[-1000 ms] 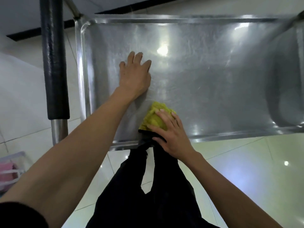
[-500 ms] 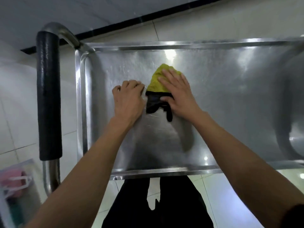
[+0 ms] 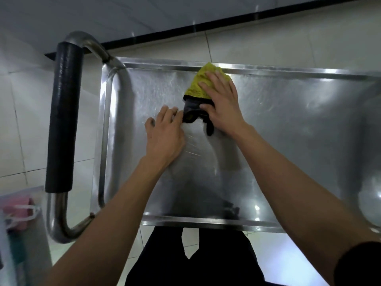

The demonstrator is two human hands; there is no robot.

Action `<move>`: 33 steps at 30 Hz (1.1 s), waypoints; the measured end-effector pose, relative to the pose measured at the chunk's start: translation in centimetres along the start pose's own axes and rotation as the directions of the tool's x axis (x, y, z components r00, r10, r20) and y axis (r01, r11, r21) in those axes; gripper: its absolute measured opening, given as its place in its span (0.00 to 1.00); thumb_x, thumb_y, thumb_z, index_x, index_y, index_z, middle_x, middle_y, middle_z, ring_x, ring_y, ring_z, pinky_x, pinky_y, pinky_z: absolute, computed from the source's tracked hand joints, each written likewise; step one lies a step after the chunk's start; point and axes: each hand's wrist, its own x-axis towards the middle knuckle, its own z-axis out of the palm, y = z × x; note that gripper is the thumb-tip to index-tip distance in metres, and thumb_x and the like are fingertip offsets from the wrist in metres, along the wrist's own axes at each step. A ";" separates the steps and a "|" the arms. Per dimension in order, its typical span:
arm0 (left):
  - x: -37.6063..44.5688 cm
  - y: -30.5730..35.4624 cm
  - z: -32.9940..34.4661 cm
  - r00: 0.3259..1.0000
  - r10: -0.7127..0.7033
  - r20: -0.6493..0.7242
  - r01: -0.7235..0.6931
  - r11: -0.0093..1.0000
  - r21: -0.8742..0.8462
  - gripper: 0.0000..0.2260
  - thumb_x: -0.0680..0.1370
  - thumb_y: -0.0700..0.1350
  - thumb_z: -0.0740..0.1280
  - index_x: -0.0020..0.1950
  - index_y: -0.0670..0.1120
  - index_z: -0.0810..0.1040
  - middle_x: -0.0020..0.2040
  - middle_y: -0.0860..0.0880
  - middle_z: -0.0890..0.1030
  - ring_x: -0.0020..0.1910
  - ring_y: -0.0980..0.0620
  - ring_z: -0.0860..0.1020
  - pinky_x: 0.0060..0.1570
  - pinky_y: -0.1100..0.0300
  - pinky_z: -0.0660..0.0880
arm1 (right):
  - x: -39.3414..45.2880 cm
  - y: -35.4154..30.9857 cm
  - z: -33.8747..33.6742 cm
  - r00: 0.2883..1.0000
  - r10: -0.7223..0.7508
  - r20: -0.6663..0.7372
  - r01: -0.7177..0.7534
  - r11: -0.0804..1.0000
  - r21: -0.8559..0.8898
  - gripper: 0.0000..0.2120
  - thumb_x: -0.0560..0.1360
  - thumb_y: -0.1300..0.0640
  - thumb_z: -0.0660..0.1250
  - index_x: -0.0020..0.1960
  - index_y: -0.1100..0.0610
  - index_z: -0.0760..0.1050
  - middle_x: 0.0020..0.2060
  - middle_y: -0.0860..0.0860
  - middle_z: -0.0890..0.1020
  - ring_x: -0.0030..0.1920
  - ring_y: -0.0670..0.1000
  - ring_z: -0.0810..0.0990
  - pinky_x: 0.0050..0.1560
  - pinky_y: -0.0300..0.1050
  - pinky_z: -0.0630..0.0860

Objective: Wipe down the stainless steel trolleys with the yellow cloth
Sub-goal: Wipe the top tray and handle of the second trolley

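Observation:
The stainless steel trolley (image 3: 288, 124) fills the middle of the head view, its flat top shelf shiny and streaked. A yellow cloth (image 3: 201, 82) with a dark grey edge lies near the shelf's far rim. My right hand (image 3: 222, 102) presses flat on the cloth with straight fingers. To its left, my left hand (image 3: 165, 133) rests on the bare steel with its fingers bent at the knuckles, its fingertips touching the cloth's dark edge.
The trolley's handle bar with a black foam grip (image 3: 64, 118) stands at the left end. A clear plastic box (image 3: 20, 219) with pink things sits on the tiled floor at the lower left. A tiled wall with a black strip (image 3: 206, 25) runs behind.
My right hand has pushed the yellow cloth from the shelf's near edge across to the far rim. My left hand stayed on the steel and its fingers bent.

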 end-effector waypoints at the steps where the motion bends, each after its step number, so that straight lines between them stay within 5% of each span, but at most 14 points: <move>1: -0.1 -0.1 -0.1 1.000 0.014 0.015 -0.014 1.000 0.010 0.21 0.81 0.46 0.57 0.75 0.49 0.66 0.75 0.50 0.65 0.78 0.47 0.58 0.67 0.40 0.62 | -1.0 -0.1 0.0 1.000 0.003 -0.001 -0.003 1.000 0.012 0.28 0.76 0.52 0.68 0.75 0.51 0.67 0.79 0.49 0.58 0.80 0.52 0.49 0.79 0.56 0.45; 18: -4.2 4.1 2.3 0.893 0.419 0.164 -0.433 0.900 0.054 0.22 0.80 0.45 0.59 0.75 0.47 0.65 0.79 0.43 0.57 0.79 0.41 0.51 0.70 0.36 0.59 | -29.6 -5.2 4.5 0.995 0.099 -0.010 -0.099 0.995 -0.022 0.29 0.74 0.58 0.71 0.74 0.52 0.69 0.79 0.51 0.60 0.80 0.54 0.52 0.76 0.65 0.53; 23: -2.2 5.6 1.7 0.896 0.412 0.165 -0.425 0.904 0.050 0.21 0.81 0.46 0.59 0.75 0.48 0.66 0.79 0.43 0.59 0.79 0.40 0.51 0.69 0.33 0.58 | -30.5 -5.6 4.2 0.995 0.101 0.000 -0.100 0.991 -0.086 0.30 0.74 0.60 0.71 0.74 0.52 0.69 0.79 0.51 0.60 0.80 0.53 0.51 0.76 0.64 0.54; 28: -1.4 6.7 2.0 0.923 0.374 0.088 -0.380 0.921 0.081 0.13 0.77 0.42 0.62 0.58 0.46 0.80 0.65 0.45 0.73 0.67 0.41 0.67 0.65 0.34 0.63 | -28.7 -3.8 3.8 0.996 0.082 -0.027 -0.084 0.992 -0.091 0.32 0.70 0.67 0.68 0.73 0.52 0.71 0.78 0.48 0.61 0.80 0.53 0.52 0.76 0.63 0.54; 33: -0.9 6.6 2.6 0.944 0.327 0.028 -0.328 0.945 0.007 0.12 0.75 0.43 0.63 0.54 0.50 0.83 0.61 0.49 0.77 0.62 0.44 0.70 0.66 0.37 0.62 | -24.0 -0.3 2.1 0.995 0.087 -0.057 -0.092 0.991 -0.099 0.37 0.65 0.70 0.65 0.72 0.51 0.70 0.79 0.47 0.61 0.80 0.51 0.51 0.77 0.61 0.52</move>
